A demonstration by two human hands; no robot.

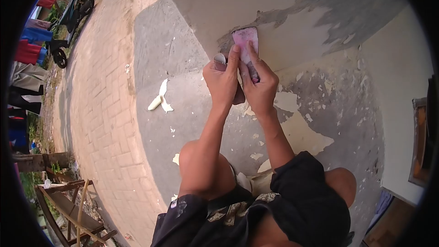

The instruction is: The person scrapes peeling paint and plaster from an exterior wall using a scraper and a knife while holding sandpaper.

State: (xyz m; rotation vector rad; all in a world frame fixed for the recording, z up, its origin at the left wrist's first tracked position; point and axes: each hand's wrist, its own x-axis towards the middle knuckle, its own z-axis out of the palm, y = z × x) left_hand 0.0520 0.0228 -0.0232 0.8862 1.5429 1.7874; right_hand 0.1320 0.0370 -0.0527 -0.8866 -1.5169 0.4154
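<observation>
Both my hands are raised together in front of the wall. A flat, pink-and-white scraper-like piece [245,41], smeared with grey, is pinched in my right hand [263,84]. Its wide end lies at a patch where the wall's coating has come off; whether it touches the wall I cannot tell. My left hand [219,82] is closed around a curled brown sheet [220,64] that looks like sandpaper. The left thumb also rests against the pink piece. My palms hide part of both things.
The wall [283,41] has grey bare patches. Paint flakes [302,132] and a curled pale strip [160,99] litter the grey floor [169,59]. Brick paving [100,91] runs along the left, with a motorbike [75,11], hanging clothes [32,45] and a wooden chair frame [73,210] beyond.
</observation>
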